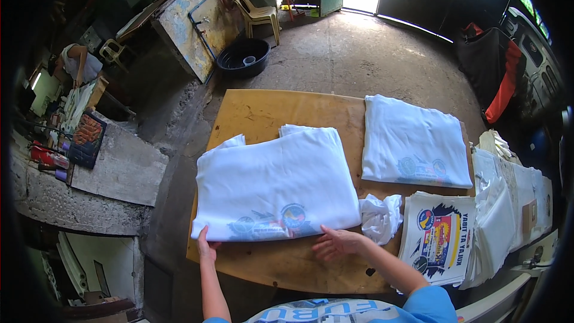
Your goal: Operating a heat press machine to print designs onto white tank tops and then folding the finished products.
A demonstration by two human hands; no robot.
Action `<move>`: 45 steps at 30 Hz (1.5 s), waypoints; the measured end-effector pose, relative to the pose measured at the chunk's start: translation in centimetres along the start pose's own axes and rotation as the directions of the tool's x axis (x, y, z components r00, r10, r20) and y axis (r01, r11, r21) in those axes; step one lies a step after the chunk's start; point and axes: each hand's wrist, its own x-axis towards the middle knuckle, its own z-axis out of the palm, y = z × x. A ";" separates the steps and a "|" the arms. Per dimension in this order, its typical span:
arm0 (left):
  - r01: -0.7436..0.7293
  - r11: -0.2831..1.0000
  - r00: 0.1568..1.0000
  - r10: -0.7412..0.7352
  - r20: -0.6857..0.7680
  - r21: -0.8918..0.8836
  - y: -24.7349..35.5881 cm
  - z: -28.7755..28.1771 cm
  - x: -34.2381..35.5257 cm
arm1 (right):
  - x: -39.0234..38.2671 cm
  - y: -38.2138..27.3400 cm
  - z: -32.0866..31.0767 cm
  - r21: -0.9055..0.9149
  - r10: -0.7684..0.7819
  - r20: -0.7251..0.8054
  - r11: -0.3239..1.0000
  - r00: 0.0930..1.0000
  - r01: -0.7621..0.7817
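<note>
A stack of white shirts (pixel 281 179) with a pale printed design along its near edge lies on the wooden table (pixel 269 269) in front of me. At its near left corner, my left hand (pixel 207 245) has the edge between thumb and fingers. My right hand (pixel 339 243) rests by the near right part of the same edge, fingers spread over the tabletop and thumb at the cloth. A second folded white stack (pixel 415 140) with a similar print lies at the far right. Crumpled white cloth (pixel 381 218) sits between the two stacks and my right arm.
Printed sheets (pixel 439 233) with a colourful design lie at the right, beside piled white material (pixel 493 221). Beyond the table stand a black basin (pixel 242 60) and a plastic chair (pixel 257 15). Another person (pixel 84 63) works at the far left. A vehicle (pixel 532 54) is at the right.
</note>
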 end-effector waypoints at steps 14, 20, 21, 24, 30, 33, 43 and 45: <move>-0.553 0.686 0.715 0.682 0.153 -0.474 22.4 11.5 -16.4 | -17.3 -4.3 11.7 -0.024 -0.840 -0.445 0.358 0.310 0.934; -0.248 0.787 0.481 0.606 0.633 -0.565 21.6 23.8 -16.0 | -30.2 -5.5 7.2 -0.236 -0.793 -0.598 0.314 0.117 0.920; -0.150 0.823 0.469 0.547 0.694 -0.548 20.7 26.8 -16.4 | -32.2 -5.7 5.4 -0.309 -0.779 -0.625 0.291 0.037 0.906; -0.136 0.870 0.478 0.477 0.738 -0.474 18.9 35.9 -18.3 | -38.8 -6.3 0.0 -0.561 -0.728 -0.646 0.250 -0.229 0.789; -0.190 0.856 0.497 0.506 0.705 -0.481 11.6 48.8 -18.3 | -45.2 -7.3 -8.2 -0.652 -0.729 -0.529 0.022 -0.434 0.758; -0.146 0.909 0.498 0.408 0.765 -0.390 4.7 51.1 -17.3 | -43.2 -5.6 -15.6 -0.598 -0.611 -0.661 0.079 -0.436 0.797; 0.106 0.978 0.805 -0.189 0.562 0.177 -17.9 48.5 -10.0 | -28.7 7.0 -35.8 -0.067 -0.120 -0.993 0.428 -0.017 0.901; 0.068 0.986 0.782 -0.149 0.605 0.155 -16.8 48.5 -9.5 | -29.9 6.0 -36.1 -0.111 -0.208 -0.978 0.406 -0.026 0.907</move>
